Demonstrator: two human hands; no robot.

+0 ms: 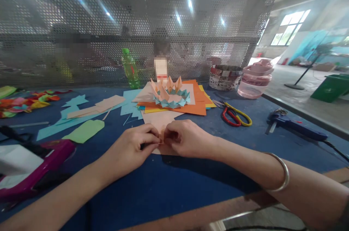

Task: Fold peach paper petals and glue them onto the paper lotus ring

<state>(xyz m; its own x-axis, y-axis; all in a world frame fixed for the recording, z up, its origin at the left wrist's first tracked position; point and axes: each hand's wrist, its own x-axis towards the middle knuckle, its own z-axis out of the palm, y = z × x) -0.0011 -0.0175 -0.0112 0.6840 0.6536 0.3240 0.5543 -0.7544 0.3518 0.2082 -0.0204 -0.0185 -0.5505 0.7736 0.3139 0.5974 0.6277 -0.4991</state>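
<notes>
My left hand [133, 147] and my right hand [185, 138] meet at the middle of the blue table, their fingertips pinching the near part of a peach paper sheet [160, 121]. The pinched fold is mostly hidden by my fingers. Beyond the sheet, a folded paper lotus [169, 94] in peach and light blue sits on a stack of orange and yellow paper [197, 106]. A metal bangle [280, 172] circles my right wrist.
Red-and-yellow-handled scissors [234, 114] and a blue glue gun [296, 126] lie to the right. Left of my hands are teal and green paper cutouts [83, 131] and a magenta tool [40, 165]. A perforated metal screen [136, 12] stands behind the table.
</notes>
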